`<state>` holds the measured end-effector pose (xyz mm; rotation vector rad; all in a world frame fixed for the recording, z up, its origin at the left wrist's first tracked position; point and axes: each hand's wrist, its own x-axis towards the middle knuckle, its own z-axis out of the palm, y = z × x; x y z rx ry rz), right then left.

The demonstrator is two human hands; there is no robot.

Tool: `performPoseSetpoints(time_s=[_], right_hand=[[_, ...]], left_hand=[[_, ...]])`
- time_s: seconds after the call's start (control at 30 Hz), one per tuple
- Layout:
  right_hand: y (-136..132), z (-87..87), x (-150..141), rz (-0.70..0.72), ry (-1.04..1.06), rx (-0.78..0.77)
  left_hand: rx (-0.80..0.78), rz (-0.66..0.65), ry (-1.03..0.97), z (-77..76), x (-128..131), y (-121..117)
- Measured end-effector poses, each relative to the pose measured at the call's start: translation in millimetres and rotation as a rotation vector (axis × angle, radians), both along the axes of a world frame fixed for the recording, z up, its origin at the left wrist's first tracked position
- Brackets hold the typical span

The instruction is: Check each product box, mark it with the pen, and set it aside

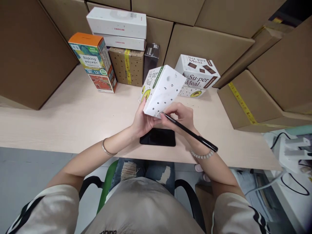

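My left hand (141, 122) grips the lower edge of a white Su-per Meal box (162, 89) with a yellow avocado picture, holding it tilted above the desk. My right hand (181, 117) holds a black pen (190, 132), whose tip touches the near bottom edge of that box. A black phone (158, 138) lies flat on the desk directly under both hands.
The pale wooden desk (73, 120) carries a second Su-per Meal box (197, 75), an orange-topped Binking box (94, 61), two stacked white boxes (117, 27) on a small perforated cardboard box (126, 66), and a dark box (151, 57). Large cardboard cartons (268, 94) wall the desk.
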<state>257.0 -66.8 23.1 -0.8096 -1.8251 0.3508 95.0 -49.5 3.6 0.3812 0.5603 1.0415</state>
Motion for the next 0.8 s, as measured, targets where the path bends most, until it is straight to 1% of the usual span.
performPoseSetpoints(time_s=[0.07,0.13,0.2,0.33,0.43,0.5,0.6,0.63,0.73,0.8], right_hand=[[10.1,2.1,-2.5,0.079,0.004,0.063],[16.4,1.6,-3.7,0.116,-0.003,0.131],[18.5,-0.6,-3.9,0.105,-0.032,0.177],[16.3,-5.4,-2.5,0.042,-0.071,0.176],[14.8,-6.7,-1.6,0.056,-0.076,0.184],[14.7,-6.8,-1.5,0.042,-0.106,0.140],[13.7,-5.6,-2.8,-0.024,-0.126,0.013],[12.8,-4.8,-3.5,-0.024,-0.129,-0.021],[8.5,-1.4,-4.4,0.052,-0.122,-0.087],[6.5,0.1,-1.0,0.063,-0.029,-0.150]], left_hand=[[-0.001,0.002,-0.021,-0.5,-0.9,1.0],[-0.011,0.004,-0.045,-0.2,-2.2,1.9],[-0.022,-0.001,-0.061,0.5,-3.0,2.3],[-0.012,-0.020,-0.071,1.8,-2.7,1.5],[-0.021,-0.005,-0.071,3.0,-2.0,0.6],[-0.039,0.002,-0.064,4.0,-1.8,0.4],[-0.065,-0.005,-0.058,5.6,-2.0,0.5],[-0.071,-0.003,-0.053,5.9,-2.0,0.6],[-0.070,0.008,-0.025,6.3,-2.4,0.7],[-0.068,0.003,-0.010,6.4,-3.2,1.0]])
